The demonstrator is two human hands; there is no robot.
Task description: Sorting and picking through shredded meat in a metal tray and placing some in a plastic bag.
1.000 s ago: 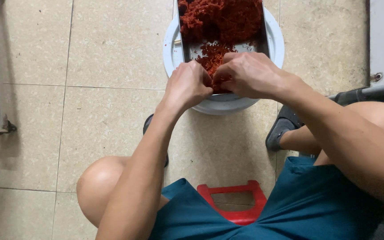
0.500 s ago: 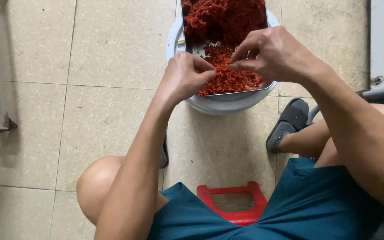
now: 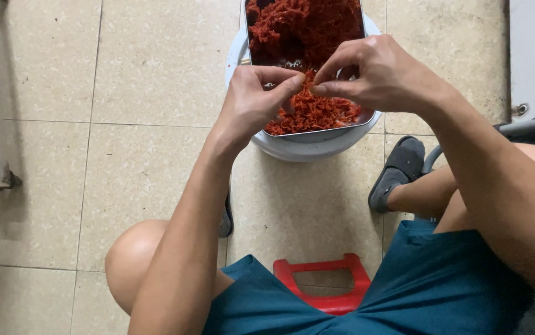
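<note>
Both hands hovering over metal tray (image 3: 342,127) at 12 o'clock, tray sitting on white tub (image 3: 317,146) for easy reach from red stool (image 3: 326,282). Left hand (image 3: 252,99) and right hand (image 3: 376,74) fingers pinching together on red shredded strands (image 3: 311,108), lifting clump above heap.

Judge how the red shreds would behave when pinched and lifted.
The red shreds probably come up limp and tangled, since they lie in clumped heaps in the metal tray. They look light and loose, so bits may drop from the fingers.
</note>
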